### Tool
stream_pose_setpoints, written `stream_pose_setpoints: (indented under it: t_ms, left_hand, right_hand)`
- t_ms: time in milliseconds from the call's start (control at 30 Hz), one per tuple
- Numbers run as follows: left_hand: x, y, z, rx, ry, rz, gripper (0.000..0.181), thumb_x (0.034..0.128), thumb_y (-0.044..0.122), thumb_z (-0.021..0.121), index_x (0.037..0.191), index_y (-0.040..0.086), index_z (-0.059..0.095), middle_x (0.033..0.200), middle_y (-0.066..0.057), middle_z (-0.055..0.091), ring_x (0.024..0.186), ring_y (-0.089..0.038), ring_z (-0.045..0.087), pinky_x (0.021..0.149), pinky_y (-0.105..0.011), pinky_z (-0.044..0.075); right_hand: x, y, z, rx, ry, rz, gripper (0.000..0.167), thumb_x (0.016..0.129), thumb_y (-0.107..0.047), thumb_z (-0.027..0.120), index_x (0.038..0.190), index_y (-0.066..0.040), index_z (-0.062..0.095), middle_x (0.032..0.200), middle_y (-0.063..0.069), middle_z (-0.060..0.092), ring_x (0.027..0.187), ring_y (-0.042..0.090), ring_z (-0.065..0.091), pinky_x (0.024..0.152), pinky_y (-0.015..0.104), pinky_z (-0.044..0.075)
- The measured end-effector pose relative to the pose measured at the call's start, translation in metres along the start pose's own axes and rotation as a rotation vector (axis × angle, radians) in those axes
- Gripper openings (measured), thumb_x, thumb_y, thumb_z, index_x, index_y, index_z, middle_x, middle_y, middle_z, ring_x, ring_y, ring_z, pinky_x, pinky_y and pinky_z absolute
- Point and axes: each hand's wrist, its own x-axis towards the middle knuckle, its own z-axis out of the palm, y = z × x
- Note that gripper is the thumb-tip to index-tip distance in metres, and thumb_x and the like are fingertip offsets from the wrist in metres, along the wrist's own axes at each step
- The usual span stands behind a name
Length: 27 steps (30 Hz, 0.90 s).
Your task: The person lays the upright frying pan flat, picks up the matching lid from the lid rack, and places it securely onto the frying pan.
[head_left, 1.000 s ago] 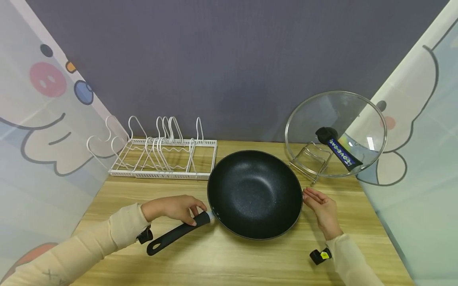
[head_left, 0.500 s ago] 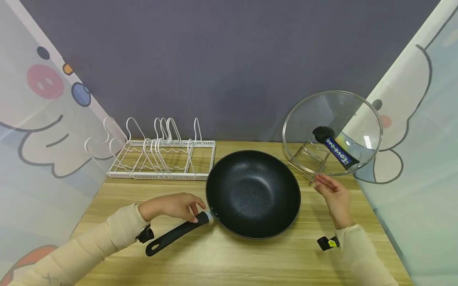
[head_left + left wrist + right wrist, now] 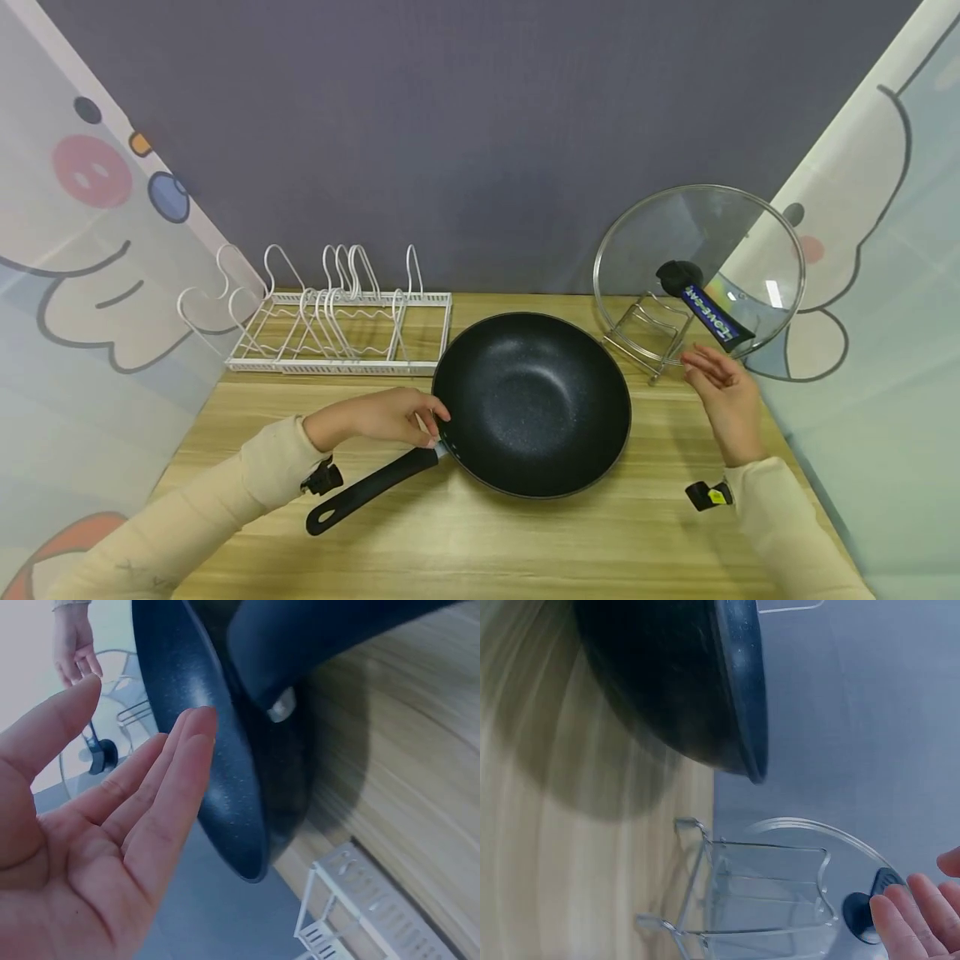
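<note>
A dark wall (image 3: 480,133) backs a wooden desk (image 3: 487,550), and on the desk, near the middle, sits a black pan (image 3: 532,408), its hollow side facing up and its handle (image 3: 378,485) pointing toward the near left, probably so a left hand can reach it easily. Beyond and to the left is a white rack (image 3: 360,367), whose tall loops look made to keep upright pieces apart. At the far right, a glass lid (image 3: 720,250) leans on edge in a small wire stand (image 3: 630,357), since a disc would hardly balance alone; its lid handle (image 3: 708,312) faces the person, which likely makes it handy to take. The left grip (image 3: 397,418) is released, fingers loosely extended over the pan's rim beside the root of the handle (whether a fingertip touches the rim, I cannot tell). The right grip (image 3: 729,407) is also released and holds nothing, fingers reaching just beside the lid's lower edge; contact there is unclear too.
</note>
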Motion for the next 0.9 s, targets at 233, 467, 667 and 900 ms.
stream_pose_setpoints:
  t_ms: [233, 467, 667, 900]
  left_hand:
    - [0.012, 0.008, -0.004, -0.004, 0.040, 0.058, 0.040, 0.0886, 0.013, 0.065, 0.123, -0.004, 0.054, 0.105, -0.018, 0.063, 0.088, -0.015, 0.064, 0.077, -0.024, 0.052]
    - [0.024, 0.015, -0.007, -0.047, 0.078, 0.082, 0.036, 0.0901, 0.014, 0.063, 0.121, -0.003, 0.056, 0.099, -0.007, 0.065, 0.088, -0.017, 0.065, 0.077, -0.025, 0.052]
    - [0.035, 0.018, -0.008, -0.026, 0.133, 0.113, 0.031, 0.0921, 0.015, 0.059, 0.119, -0.001, 0.059, 0.101, -0.011, 0.067, 0.089, -0.013, 0.063, 0.079, -0.024, 0.051]
    - [0.047, 0.026, -0.011, -0.005, 0.159, 0.175, 0.029, 0.0927, 0.015, 0.058, 0.116, -0.002, 0.060, 0.101, -0.012, 0.066, 0.092, -0.015, 0.063, 0.080, -0.025, 0.052]
  right_hand:
    - [0.013, -0.015, -0.003, -0.108, 0.051, -0.040, 0.030, 0.084, 0.009, 0.062, 0.112, -0.003, 0.066, 0.093, -0.010, 0.071, 0.086, 0.001, 0.066, 0.073, 0.010, 0.050]
    - [0.026, -0.030, -0.007, -0.212, 0.073, -0.053, 0.029, 0.086, 0.004, 0.062, 0.114, 0.007, 0.062, 0.092, -0.013, 0.070, 0.083, 0.001, 0.066, 0.072, 0.009, 0.049]
    - [0.037, -0.035, -0.007, -0.324, 0.131, -0.127, 0.026, 0.085, 0.004, 0.061, 0.111, 0.009, 0.064, 0.091, -0.017, 0.068, 0.083, 0.002, 0.065, 0.072, 0.009, 0.049]
    - [0.050, -0.041, -0.012, -0.480, 0.084, -0.202, 0.027, 0.085, 0.000, 0.063, 0.112, 0.005, 0.065, 0.094, -0.019, 0.066, 0.082, -0.007, 0.060, 0.071, 0.005, 0.045]
